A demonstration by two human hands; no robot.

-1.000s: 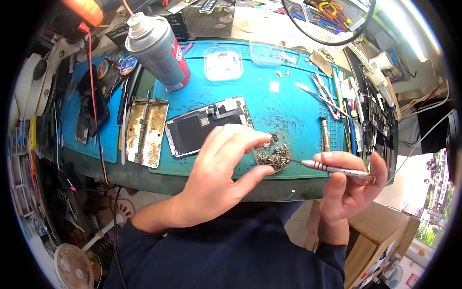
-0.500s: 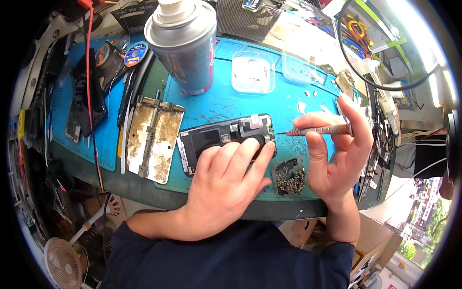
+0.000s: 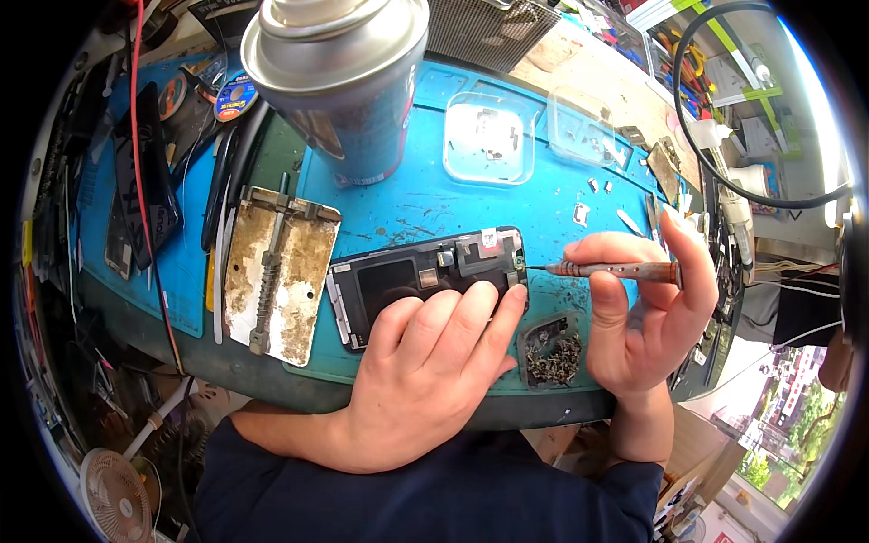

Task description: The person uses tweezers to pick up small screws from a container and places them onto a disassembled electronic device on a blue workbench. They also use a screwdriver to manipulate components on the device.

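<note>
A black phone screen (image 3: pixel 385 285) lies back side up on the blue work mat (image 3: pixel 398 204), small metal and flex parts along its right half. Over its near edge rests my left hand (image 3: pixel 425 362), fingers laid across the panel and index fingertip close to the right end; its thumb sits lower, partly hidden. My right hand (image 3: pixel 643 317) pinches a thin precision screwdriver (image 3: pixel 615 270) between thumb and fingers. The tip points left and meets, or nearly meets, the screen's right end; contact is too small to tell. A small clear tray of tiny screws (image 3: pixel 554 357) stands between the hands.
A tall spray can (image 3: pixel 348 109) stands behind the screen. A stained metal clamp fixture (image 3: pixel 279 271) lies left of it. Clear plastic boxes (image 3: pixel 489 136) with small parts are at the back. A black cable loop (image 3: pixel 688 109) hangs at the right; a red cable (image 3: pixel 136 109) hangs left.
The whole view has shifted slightly, so the can looks larger and the mat lower. Both hands keep nearly the same pose, the screwdriver tip still at the phone screen's right end.
</note>
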